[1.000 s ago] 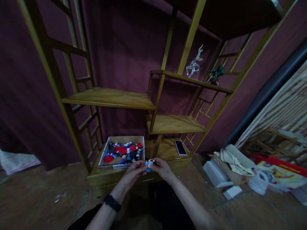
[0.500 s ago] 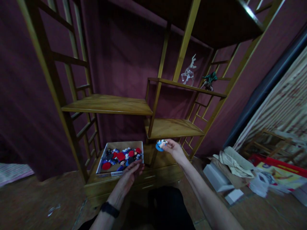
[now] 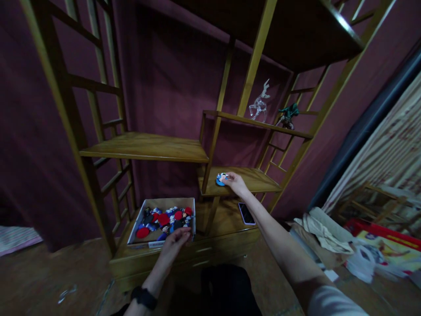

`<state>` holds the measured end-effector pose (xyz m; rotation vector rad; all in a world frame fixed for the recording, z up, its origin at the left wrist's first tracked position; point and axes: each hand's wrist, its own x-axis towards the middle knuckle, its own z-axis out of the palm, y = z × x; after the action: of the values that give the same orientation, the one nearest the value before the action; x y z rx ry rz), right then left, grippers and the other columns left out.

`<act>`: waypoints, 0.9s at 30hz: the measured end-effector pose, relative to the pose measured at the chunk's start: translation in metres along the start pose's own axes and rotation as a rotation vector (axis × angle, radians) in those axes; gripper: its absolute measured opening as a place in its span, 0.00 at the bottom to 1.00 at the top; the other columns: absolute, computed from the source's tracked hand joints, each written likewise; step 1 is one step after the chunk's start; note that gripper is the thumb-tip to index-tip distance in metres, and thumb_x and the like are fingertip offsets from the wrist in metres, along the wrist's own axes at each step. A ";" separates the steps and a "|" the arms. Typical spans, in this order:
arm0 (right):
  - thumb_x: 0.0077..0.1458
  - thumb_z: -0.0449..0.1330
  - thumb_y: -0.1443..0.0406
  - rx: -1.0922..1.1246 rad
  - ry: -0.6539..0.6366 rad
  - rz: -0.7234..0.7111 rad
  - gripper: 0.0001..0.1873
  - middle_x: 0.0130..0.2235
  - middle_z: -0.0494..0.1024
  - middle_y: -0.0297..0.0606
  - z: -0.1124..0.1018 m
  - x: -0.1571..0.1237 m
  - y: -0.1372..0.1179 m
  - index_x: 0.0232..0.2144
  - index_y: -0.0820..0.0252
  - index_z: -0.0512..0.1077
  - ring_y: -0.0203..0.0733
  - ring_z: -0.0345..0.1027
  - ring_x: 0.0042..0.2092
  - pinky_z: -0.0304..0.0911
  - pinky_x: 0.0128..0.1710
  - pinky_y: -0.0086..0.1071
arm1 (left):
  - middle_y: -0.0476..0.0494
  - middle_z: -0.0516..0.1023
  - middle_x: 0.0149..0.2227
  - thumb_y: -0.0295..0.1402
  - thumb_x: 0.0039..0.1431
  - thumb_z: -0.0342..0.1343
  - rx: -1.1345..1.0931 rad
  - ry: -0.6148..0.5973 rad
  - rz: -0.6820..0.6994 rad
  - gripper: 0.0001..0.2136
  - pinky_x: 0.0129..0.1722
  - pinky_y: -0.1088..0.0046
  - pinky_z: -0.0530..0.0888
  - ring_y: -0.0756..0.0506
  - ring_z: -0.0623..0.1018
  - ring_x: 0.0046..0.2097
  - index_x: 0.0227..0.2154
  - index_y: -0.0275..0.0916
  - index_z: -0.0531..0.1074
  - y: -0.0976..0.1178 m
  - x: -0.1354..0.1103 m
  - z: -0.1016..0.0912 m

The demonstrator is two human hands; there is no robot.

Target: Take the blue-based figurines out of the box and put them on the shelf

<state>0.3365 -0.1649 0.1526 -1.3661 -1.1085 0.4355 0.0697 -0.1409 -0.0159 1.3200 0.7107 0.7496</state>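
Note:
My right hand is closed on a small figurine with a round blue base, pinched between thumb and fingertips. It is at the lower right shelf, by the shelf's front left part; I cannot tell whether the base touches the wood. My left hand, with a dark wristband, hovers at the near right corner of a shallow cardboard box. Its fingers are loosely bent and nothing shows in them. Inside the box lie several small figurines with red, blue and black parts.
A phone lies on the cabinet's bottom board, below my right forearm. Above, a clear deer figure and a green-and-brown figure stand on a shelf. Boxes and a white plastic bag crowd the floor at right.
My right hand has moved forward and up with the figurine, from before the shelf to over its front part. My left hand has shifted slightly down and left. The phone has come into view.

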 end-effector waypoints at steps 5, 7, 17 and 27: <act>0.33 0.65 0.55 -0.120 -0.059 0.014 0.20 0.29 0.75 0.35 0.001 0.004 0.015 0.29 0.61 0.68 0.37 0.68 0.30 0.63 0.36 0.32 | 0.43 0.76 0.38 0.34 0.56 0.47 0.795 -0.043 0.338 0.10 0.41 0.69 0.67 0.46 0.74 0.41 0.38 0.40 0.71 0.004 -0.009 -0.002; 0.35 0.64 0.54 -0.118 -0.068 0.005 0.20 0.31 0.75 0.36 0.000 0.002 0.020 0.30 0.61 0.68 0.36 0.68 0.31 0.63 0.36 0.31 | 0.41 0.75 0.37 0.29 0.58 0.44 1.059 -0.116 0.433 0.10 0.41 0.69 0.66 0.45 0.73 0.40 0.36 0.39 0.71 0.010 -0.016 -0.002; 0.35 0.65 0.54 -0.186 -0.121 -0.013 0.23 0.36 0.75 0.37 -0.004 0.001 0.029 0.34 0.60 0.67 0.37 0.69 0.36 0.62 0.40 0.32 | 0.39 0.72 0.35 0.21 0.54 0.47 1.451 -0.337 0.647 0.08 0.42 0.68 0.64 0.45 0.71 0.41 0.32 0.35 0.70 0.003 -0.021 0.010; 0.34 0.66 0.56 -0.193 -0.121 0.007 0.22 0.34 0.76 0.37 -0.006 0.005 0.030 0.32 0.60 0.68 0.37 0.68 0.34 0.62 0.39 0.34 | 0.38 0.73 0.35 0.22 0.54 0.47 1.372 -0.384 0.627 0.08 0.45 0.66 0.62 0.44 0.70 0.44 0.33 0.35 0.71 -0.014 -0.021 0.015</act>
<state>0.3536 -0.1576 0.1274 -1.5283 -1.2724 0.4292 0.0703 -0.1677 -0.0272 2.9330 0.4460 0.3890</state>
